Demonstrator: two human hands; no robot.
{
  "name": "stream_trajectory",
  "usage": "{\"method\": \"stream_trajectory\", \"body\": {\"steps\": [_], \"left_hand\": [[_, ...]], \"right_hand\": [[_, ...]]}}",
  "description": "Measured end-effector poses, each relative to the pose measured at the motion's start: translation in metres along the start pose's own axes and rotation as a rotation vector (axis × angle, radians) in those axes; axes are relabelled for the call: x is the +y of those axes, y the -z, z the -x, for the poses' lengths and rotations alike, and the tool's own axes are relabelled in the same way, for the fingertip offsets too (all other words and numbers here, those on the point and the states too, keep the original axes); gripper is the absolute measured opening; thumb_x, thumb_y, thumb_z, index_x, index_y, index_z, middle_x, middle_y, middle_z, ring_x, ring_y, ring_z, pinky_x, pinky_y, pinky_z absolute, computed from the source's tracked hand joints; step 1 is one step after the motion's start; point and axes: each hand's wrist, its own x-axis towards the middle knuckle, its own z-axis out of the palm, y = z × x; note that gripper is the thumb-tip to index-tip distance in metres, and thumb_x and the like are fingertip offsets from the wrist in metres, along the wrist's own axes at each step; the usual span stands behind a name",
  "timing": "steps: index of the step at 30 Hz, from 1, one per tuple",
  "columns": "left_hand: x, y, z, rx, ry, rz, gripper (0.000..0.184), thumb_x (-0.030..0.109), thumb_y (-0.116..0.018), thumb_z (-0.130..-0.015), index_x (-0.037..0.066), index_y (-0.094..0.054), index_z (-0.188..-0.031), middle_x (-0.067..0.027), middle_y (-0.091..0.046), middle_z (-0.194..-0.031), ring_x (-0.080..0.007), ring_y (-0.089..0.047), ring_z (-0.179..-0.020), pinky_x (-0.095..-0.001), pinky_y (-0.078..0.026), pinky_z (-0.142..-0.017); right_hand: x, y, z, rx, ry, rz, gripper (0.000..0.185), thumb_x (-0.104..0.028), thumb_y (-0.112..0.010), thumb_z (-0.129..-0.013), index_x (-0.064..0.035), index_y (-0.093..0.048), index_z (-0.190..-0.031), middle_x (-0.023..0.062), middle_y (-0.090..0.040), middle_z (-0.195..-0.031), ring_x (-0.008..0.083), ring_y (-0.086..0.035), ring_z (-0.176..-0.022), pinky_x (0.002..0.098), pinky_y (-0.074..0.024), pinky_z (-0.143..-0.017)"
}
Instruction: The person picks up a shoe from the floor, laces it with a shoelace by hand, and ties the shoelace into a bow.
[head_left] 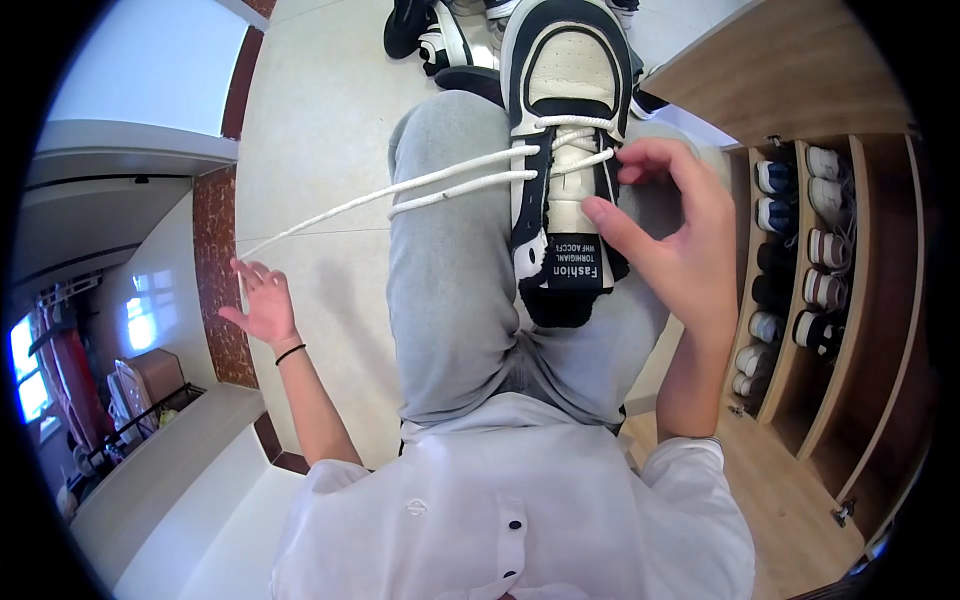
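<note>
Left hand [265, 305], 9 o'clock: lace [450, 174] pinched at the fingertips, drawn out over one grey trouser leg [445, 270]. Right hand [672, 215], 2 o'clock: thumb and forefinger parted, placed at the eyelet edge of the shoe [572, 75]; whether lace is gripped cannot be told. Shoe, 1 o'clock: laid on the legs, toe pointed to 12. Floor shoes [452, 38], 12 o'clock: partly hidden by it. Wooden panel [800, 70], 2 o'clock. Cabinet [895, 260], 3 o'clock: shoe pairs [827, 250] stored inside.
</note>
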Motion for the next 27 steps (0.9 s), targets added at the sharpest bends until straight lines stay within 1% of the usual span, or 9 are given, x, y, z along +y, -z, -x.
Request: {"method": "stream_trajectory", "body": {"steps": [3, 5, 9, 11, 12, 14, 17, 19, 27], "left_hand": [[0.003, -0.002, -0.018, 0.199, -0.174, -0.363, 0.045, 0.047, -0.064, -0.097, 0.007, -0.064, -0.119, -0.0027, -0.064, -0.118, -0.0212, -0.052, -0.105, -0.0446, -0.040, -0.100], [0.033, 0.032, -0.038, -0.247, 0.168, -0.403, 0.033, 0.039, -0.062, -0.101, 0.007, -0.066, -0.108, -0.0071, -0.064, -0.109, -0.0194, -0.053, -0.104, -0.0395, -0.040, -0.098], [-0.062, -0.097, -0.031, -0.406, 0.247, -0.735, 0.030, 0.035, -0.063, -0.101, 0.006, -0.065, -0.096, -0.0058, -0.063, -0.092, -0.0175, -0.056, -0.095, -0.0365, -0.041, -0.092], [-0.095, -0.138, -0.024, -0.568, 0.170, -1.207, 0.025, 0.028, -0.066, -0.101, 0.004, -0.069, -0.097, -0.0013, -0.061, -0.080, -0.0142, -0.056, -0.077, -0.0322, -0.044, -0.078], [-0.112, -0.165, -0.018, -0.567, 0.171, -1.206, 0.025, 0.028, -0.066, -0.101, 0.004, -0.069, -0.097, -0.0013, -0.061, -0.080, -0.0142, -0.056, -0.077, -0.0322, -0.044, -0.078], [-0.147, -0.213, -0.005, -0.525, 0.304, -1.557, 0.016, 0.017, -0.070, -0.097, 0.003, -0.072, -0.103, 0.0014, -0.061, -0.076, -0.0107, -0.056, -0.068, -0.0285, -0.044, -0.062], [-0.196, -0.239, 0.002, -0.689, 0.180, -1.523, 0.016, 0.008, -0.075, -0.089, 0.003, -0.074, -0.105, -0.0021, -0.064, -0.074, -0.0114, -0.057, -0.062, -0.0259, -0.041, -0.054], [-0.218, -0.255, 0.000, -1.076, -0.105, -1.722, 0.021, 0.003, -0.078, -0.084, 0.001, -0.076, -0.105, -0.0025, -0.062, -0.076, -0.0082, -0.053, -0.065, -0.0221, -0.039, -0.057], [-0.263, -0.256, 0.010, -1.169, -0.300, -1.788, 0.016, 0.003, -0.081, -0.079, 0.005, -0.076, -0.094, -0.0039, -0.061, -0.076, -0.0146, -0.056, -0.061, -0.0300, -0.044, -0.054]], "right_hand": [[-0.011, 0.006, 0.000, -0.048, -0.060, 0.029, 0.037, -0.023, -0.084, -0.078, -0.0031, -0.065, -0.102, 0.0065, -0.067, -0.087, 0.0156, -0.060, -0.073, 0.0304, -0.0482, -0.069], [-0.015, 0.007, 0.001, -0.094, -0.162, -0.002, 0.036, -0.021, -0.083, -0.078, -0.0023, -0.065, -0.102, 0.0068, -0.068, -0.087, 0.0139, -0.060, -0.068, 0.0291, -0.0480, -0.064], [-0.011, 0.006, 0.003, -0.104, -0.349, -0.286, 0.028, -0.010, -0.079, -0.082, 0.0007, -0.066, -0.105, 0.0071, -0.070, -0.092, 0.0079, -0.062, -0.066, 0.0231, -0.0471, -0.058], [-0.007, 0.006, 0.004, -0.103, -0.370, -0.349, 0.026, -0.007, -0.076, -0.084, 0.0018, -0.067, -0.106, 0.0071, -0.071, -0.094, 0.0062, -0.063, -0.068, 0.0212, -0.0473, -0.058], [-0.004, 0.006, 0.006, -0.100, -0.382, -0.411, 0.025, -0.005, -0.075, -0.085, 0.0024, -0.068, -0.108, 0.0069, -0.072, -0.095, 0.0053, -0.063, -0.071, 0.0202, -0.0473, -0.059], [0.002, 0.005, 0.008, -0.099, -0.395, -0.473, 0.024, -0.004, -0.074, -0.086, 0.0030, -0.069, -0.109, 0.0067, -0.072, -0.096, 0.0043, -0.063, -0.073, 0.0191, -0.0472, -0.060], [0.009, 0.007, 0.007, -0.087, -0.371, -0.505, 0.025, -0.004, -0.074, -0.087, 0.0041, -0.069, -0.110, 0.0064, -0.072, -0.097, 0.0030, -0.062, -0.073, 0.0183, -0.0466, -0.059], [0.014, 0.009, 0.006, -0.118, -0.370, -0.549, 0.025, -0.003, -0.075, -0.086, 0.0048, -0.070, -0.109, 0.0068, -0.072, -0.095, 0.0029, -0.063, -0.070, 0.0178, -0.0473, -0.060], [0.018, 0.011, 0.006, -0.128, -0.393, -0.670, 0.025, 0.001, -0.074, -0.087, 0.0065, -0.070, -0.110, 0.0073, -0.072, -0.090, 0.0031, -0.062, -0.065, 0.0178, -0.0481, -0.058]]}}
